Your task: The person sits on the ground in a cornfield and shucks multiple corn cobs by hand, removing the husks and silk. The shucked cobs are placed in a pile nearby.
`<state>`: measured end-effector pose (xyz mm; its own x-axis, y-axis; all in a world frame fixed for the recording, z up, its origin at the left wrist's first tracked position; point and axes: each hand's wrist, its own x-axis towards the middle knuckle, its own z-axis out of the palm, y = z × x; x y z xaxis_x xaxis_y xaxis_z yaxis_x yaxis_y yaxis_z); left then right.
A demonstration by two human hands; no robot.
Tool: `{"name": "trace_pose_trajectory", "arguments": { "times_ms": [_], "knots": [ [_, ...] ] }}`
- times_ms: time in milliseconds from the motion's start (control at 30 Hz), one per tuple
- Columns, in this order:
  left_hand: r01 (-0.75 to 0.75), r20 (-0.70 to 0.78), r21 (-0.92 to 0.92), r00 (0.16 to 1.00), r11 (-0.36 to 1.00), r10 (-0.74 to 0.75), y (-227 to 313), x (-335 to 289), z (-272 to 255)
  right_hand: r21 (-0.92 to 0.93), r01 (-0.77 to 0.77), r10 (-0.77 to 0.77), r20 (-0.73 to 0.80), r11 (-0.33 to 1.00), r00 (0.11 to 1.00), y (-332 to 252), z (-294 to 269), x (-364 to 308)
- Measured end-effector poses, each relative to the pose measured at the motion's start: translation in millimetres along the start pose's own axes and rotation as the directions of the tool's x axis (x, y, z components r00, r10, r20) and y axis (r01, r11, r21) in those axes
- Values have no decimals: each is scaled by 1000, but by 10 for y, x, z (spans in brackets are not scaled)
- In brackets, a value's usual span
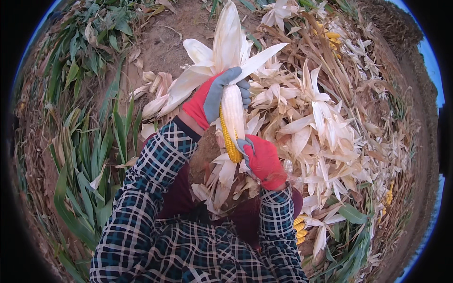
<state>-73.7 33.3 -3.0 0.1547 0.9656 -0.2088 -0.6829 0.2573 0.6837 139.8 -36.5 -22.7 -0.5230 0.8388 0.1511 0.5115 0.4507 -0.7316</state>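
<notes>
An ear of corn slants across the middle of the view, its yellow kernels bare along the left side. Pale husk still covers its right side, and more husk leaves fan out beyond its far end. My left hand, in a red and grey glove, is wrapped round the far part of the ear and the husk base. At the near tip, my right hand, gloved the same way, is closed on the husk edge with thumb and fingers. The fingertips of the right hand are partly hidden.
A big heap of dry husks spreads to the right. Husked yellow ears lie by my right knee, others at the far right. Green corn leaves cover the ground at left; bare soil shows ahead.
</notes>
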Motion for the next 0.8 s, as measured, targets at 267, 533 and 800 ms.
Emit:
{"name": "trace_pose_trajectory", "arguments": {
  "times_ms": [267, 533, 800],
  "knots": [
    [48, 51, 36, 997, 998, -50, -48, -28, 40, 379, -260, 187, 218, 888, 958, -138, -257, 8],
    [2, 65, 100, 998, 995, -8, -156, -11, 65, 838, -76, 250, -74, 540, 965, -10, -262, 78],
    [-74, -18, 81, 997, 994, 75, 8, -55, 90, 451, -306, 286, 113, 839, 951, 41, -68, 89]
  ]
}}
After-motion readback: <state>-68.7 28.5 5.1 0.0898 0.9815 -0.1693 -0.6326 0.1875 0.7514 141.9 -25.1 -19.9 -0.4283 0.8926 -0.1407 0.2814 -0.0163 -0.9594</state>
